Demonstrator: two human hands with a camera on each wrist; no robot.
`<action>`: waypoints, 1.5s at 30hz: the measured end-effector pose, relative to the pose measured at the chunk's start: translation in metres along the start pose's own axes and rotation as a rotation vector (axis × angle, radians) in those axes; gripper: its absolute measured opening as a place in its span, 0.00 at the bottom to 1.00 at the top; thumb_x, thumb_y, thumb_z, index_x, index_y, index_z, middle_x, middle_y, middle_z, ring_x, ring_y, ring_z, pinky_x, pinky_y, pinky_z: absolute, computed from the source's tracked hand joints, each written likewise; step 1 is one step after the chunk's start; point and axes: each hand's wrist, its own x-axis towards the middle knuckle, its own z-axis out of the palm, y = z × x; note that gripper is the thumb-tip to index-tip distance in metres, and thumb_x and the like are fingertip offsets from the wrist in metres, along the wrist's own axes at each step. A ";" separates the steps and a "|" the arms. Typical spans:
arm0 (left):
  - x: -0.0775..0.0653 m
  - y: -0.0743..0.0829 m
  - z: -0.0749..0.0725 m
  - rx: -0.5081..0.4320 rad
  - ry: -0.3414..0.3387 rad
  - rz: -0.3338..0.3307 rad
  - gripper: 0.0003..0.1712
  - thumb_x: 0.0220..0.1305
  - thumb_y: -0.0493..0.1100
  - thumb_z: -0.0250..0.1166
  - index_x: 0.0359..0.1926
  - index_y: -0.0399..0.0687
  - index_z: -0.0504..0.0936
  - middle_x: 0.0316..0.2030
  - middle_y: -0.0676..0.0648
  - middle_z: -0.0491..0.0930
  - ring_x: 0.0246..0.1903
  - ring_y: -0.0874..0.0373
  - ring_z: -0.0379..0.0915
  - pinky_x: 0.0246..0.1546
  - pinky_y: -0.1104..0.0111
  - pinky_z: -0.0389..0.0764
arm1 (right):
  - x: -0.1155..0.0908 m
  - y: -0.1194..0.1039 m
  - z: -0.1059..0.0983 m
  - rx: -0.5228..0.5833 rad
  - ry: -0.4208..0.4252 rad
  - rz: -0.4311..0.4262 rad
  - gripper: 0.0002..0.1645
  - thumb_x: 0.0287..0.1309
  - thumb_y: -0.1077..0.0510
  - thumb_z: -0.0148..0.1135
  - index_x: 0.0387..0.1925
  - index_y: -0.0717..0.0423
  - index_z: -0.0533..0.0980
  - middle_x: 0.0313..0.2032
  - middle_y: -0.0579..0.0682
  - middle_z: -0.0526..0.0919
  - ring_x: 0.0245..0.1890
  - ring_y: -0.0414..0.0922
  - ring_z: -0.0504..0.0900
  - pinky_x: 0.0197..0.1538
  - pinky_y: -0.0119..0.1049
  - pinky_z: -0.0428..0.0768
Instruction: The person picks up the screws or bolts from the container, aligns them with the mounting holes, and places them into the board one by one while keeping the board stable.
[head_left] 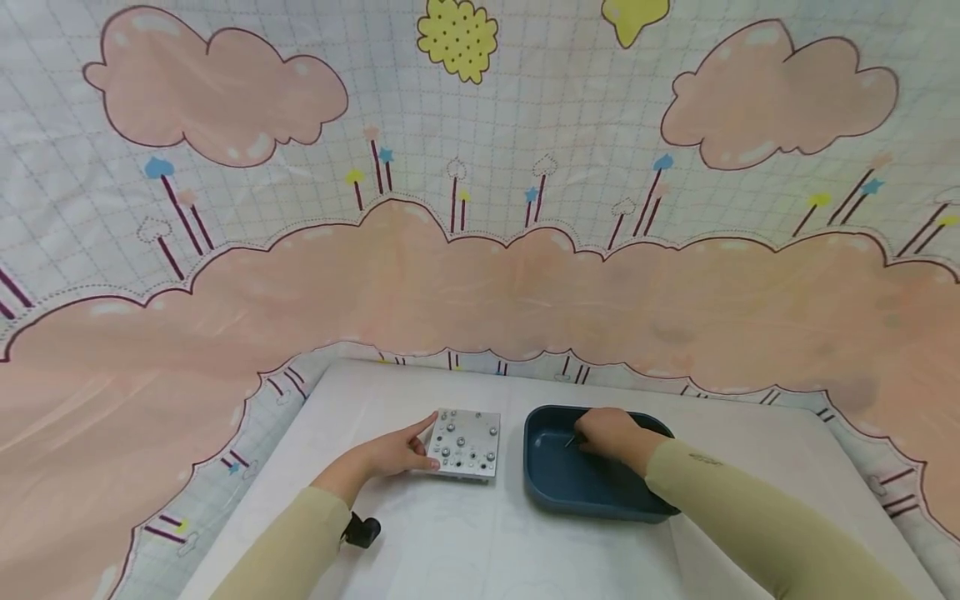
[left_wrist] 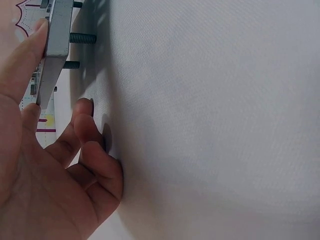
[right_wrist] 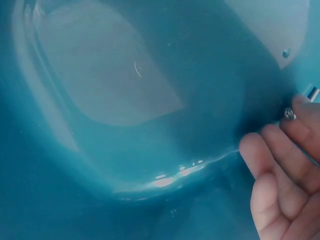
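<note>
My left hand (head_left: 390,454) holds the left side of a square silver metal plate (head_left: 467,442) with thumb and forefinger spread along its edge. Several bolts are set in the plate's top, and threaded ends (left_wrist: 82,38) stick out beneath it in the left wrist view. The other left fingers curl loosely against the white table. Inside a dark blue tray (head_left: 600,506), my right hand (head_left: 611,433) pinches a small metal screw (right_wrist: 289,114) between thumb and fingertips. Part of the screw hides behind the fingers.
The tray stands to the right of the plate on the white-covered table (head_left: 450,542). A black device (head_left: 362,532) sits at the left wrist. A patterned cloth (head_left: 480,292) with clouds hangs behind the table. One small round spot (right_wrist: 286,52) shows on the tray floor.
</note>
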 end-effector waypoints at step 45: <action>-0.001 0.003 0.003 0.022 0.013 -0.010 0.57 0.55 0.53 0.76 0.79 0.59 0.51 0.38 0.49 0.73 0.35 0.56 0.68 0.38 0.63 0.69 | 0.007 0.005 0.008 -0.082 0.028 -0.374 0.03 0.54 0.56 0.73 0.33 0.47 0.87 0.29 0.38 0.79 0.28 0.33 0.75 0.36 0.32 0.78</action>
